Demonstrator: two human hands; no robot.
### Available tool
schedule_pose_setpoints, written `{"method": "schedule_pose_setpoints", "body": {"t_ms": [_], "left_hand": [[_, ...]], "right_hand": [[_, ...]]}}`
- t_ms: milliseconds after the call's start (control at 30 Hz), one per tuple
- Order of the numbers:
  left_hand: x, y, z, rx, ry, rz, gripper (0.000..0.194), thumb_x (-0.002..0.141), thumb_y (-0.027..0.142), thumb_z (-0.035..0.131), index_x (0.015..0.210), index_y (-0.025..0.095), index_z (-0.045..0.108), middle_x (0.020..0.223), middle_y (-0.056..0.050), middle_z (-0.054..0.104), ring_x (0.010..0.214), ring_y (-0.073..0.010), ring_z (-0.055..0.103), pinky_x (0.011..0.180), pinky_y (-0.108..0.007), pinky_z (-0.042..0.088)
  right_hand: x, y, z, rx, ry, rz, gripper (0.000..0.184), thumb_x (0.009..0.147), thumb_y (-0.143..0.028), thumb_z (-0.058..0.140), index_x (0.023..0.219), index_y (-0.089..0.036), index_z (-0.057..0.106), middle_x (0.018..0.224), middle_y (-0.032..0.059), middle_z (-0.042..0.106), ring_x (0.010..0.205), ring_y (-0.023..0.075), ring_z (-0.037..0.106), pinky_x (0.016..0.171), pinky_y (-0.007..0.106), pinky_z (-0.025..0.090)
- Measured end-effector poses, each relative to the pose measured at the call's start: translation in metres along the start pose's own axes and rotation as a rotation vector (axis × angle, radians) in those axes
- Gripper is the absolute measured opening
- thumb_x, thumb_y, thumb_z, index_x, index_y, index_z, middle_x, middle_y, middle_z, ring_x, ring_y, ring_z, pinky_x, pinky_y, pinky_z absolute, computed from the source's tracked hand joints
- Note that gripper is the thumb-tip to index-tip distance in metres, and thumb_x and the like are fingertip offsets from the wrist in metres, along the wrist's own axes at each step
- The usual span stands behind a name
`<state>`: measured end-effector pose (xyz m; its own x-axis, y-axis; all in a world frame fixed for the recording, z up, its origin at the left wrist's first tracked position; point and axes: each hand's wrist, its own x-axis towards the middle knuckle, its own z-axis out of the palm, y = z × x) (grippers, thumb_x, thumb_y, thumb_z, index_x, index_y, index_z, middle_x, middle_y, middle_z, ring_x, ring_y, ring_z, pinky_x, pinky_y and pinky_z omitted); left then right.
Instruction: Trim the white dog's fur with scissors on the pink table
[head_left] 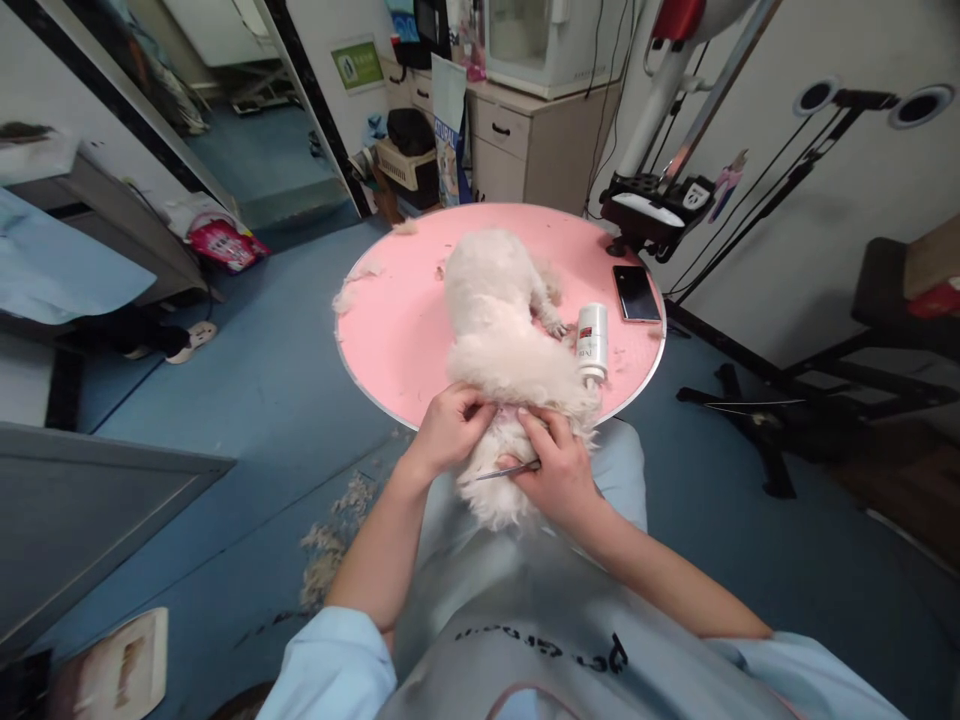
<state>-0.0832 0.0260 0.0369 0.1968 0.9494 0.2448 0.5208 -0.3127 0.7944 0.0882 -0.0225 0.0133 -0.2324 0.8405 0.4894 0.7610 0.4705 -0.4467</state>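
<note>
White dog (499,320), lying in the head view on the pink worktop (390,340), is probably soft and easily hurt, so I judge gentle fingertip hold best, as my left hand (452,425) pinches its near end and my right hand (559,465) presses there, also gripping a slim metal tool (506,471).

One head-worn view, looking forward and down

The camera sits on the wearer's head and looks past the grey apron (525,590) at the frame's bottom. It faces forward and down, near enough that the wearer's hands (452,425) and the white dog (491,325) fall around the middle. The wide view takes in the whole round pink counter (397,350), reaching outward to the drawer cabinet (501,145) and the blue floor (292,390).
</note>
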Motion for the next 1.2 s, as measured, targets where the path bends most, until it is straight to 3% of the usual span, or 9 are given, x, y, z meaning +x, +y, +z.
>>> {"method": "schedule_pose_setpoints", "body": {"t_ms": [133, 267, 367, 467, 633, 800, 967, 1100, 1200], "left_hand": [[0.0, -0.012, 0.001, 0.214, 0.039, 0.002, 0.017, 0.088, 0.022, 0.044, 0.076, 0.016, 0.056, 0.077, -0.006, 0.058, 0.076, -0.0174, 0.055, 0.069, -0.029, 0.043], [-0.009, -0.026, -0.02, 0.508, 0.081, -0.192, 0.025, 0.089, 0.024, 0.038, 0.077, 0.016, 0.058, 0.077, -0.009, 0.059, 0.077, -0.0217, 0.057, 0.07, -0.034, 0.044], [-0.016, -0.016, -0.029, 0.516, 0.31, -0.109, 0.03, 0.09, 0.032, 0.042, 0.078, 0.016, 0.064, 0.087, -0.011, 0.06, 0.088, -0.0232, 0.057, 0.081, -0.037, 0.045], [-0.022, 0.001, -0.006, 0.224, 0.361, 0.085, 0.03, 0.091, 0.034, 0.044, 0.093, 0.018, 0.069, 0.096, -0.009, 0.06, 0.095, -0.019, 0.056, 0.086, -0.032, 0.046], [-0.033, 0.006, 0.052, 0.187, 0.364, -0.061, 0.044, 0.092, 0.04, 0.04, 0.119, 0.012, 0.061, 0.11, -0.016, 0.057, 0.107, -0.0261, 0.053, 0.093, -0.043, 0.044], [-0.038, 0.004, 0.061, 0.0, 0.348, -0.14, 0.049, 0.092, 0.042, 0.039, 0.123, 0.009, 0.058, 0.11, -0.018, 0.061, 0.108, -0.0263, 0.056, 0.094, -0.042, 0.045], [-0.025, 0.012, 0.067, -0.307, 0.368, -0.207, 0.032, 0.089, 0.028, 0.044, 0.106, 0.015, 0.068, 0.105, -0.01, 0.069, 0.102, -0.0198, 0.061, 0.093, -0.034, 0.046], [-0.016, 0.018, 0.073, -0.419, 0.408, -0.269, 0.024, 0.078, 0.019, 0.053, 0.098, 0.014, 0.067, 0.098, -0.008, 0.07, 0.094, -0.0194, 0.063, 0.088, -0.032, 0.048], [-0.012, 0.02, 0.073, -0.487, 0.416, -0.31, 0.022, 0.076, 0.022, 0.056, 0.097, 0.015, 0.063, 0.092, -0.006, 0.068, 0.086, -0.0173, 0.062, 0.081, -0.029, 0.048]], "right_hand": [[-0.001, 0.001, -0.002, 0.001, -0.007, 0.002, 0.05, 0.083, -0.041, 0.058, 0.126, -0.015, 0.055, 0.115, 0.0163, 0.056, 0.107, 0.0291, 0.056, 0.084, 0.043, 0.05], [-0.004, 0.004, -0.002, 0.004, 0.004, -0.005, 0.049, 0.084, -0.041, 0.057, 0.127, -0.017, 0.055, 0.116, 0.016, 0.056, 0.107, 0.0285, 0.056, 0.085, 0.043, 0.05], [-0.005, 0.006, 0.0, 0.02, 0.005, -0.016, 0.049, 0.083, -0.04, 0.057, 0.127, -0.017, 0.055, 0.116, 0.0159, 0.056, 0.107, 0.0284, 0.056, 0.085, 0.042, 0.051], [-0.005, 0.009, 0.002, 0.053, 0.026, -0.039, 0.049, 0.083, -0.041, 0.058, 0.126, -0.017, 0.055, 0.116, 0.0163, 0.056, 0.107, 0.0287, 0.056, 0.084, 0.042, 0.051], [-0.009, 0.019, -0.001, 0.159, 0.016, -0.073, 0.054, 0.082, -0.04, 0.061, 0.129, -0.018, 0.053, 0.122, 0.0172, 0.056, 0.115, 0.0295, 0.054, 0.092, 0.045, 0.048], [-0.019, 0.042, -0.032, 0.381, -0.16, 0.189, 0.051, 0.073, -0.042, 0.069, 0.118, -0.019, 0.06, 0.122, 0.0149, 0.059, 0.105, 0.0278, 0.06, 0.086, 0.043, 0.051], [-0.007, 0.06, -0.107, 0.677, -0.348, 0.615, 0.033, 0.069, -0.044, 0.073, 0.089, -0.019, 0.063, 0.108, 0.0113, 0.065, 0.104, 0.0255, 0.06, 0.09, 0.041, 0.048], [0.004, 0.033, -0.152, 1.069, -0.645, 0.677, 0.051, 0.065, -0.037, 0.08, 0.106, -0.022, 0.054, 0.109, 0.0101, 0.063, 0.103, 0.0231, 0.062, 0.084, 0.038, 0.05], [0.003, 0.004, -0.144, 1.446, -0.964, 0.753, 0.057, 0.065, -0.042, 0.08, 0.107, -0.02, 0.049, 0.087, 0.0047, 0.064, 0.076, 0.0175, 0.066, 0.068, 0.035, 0.054]]}}
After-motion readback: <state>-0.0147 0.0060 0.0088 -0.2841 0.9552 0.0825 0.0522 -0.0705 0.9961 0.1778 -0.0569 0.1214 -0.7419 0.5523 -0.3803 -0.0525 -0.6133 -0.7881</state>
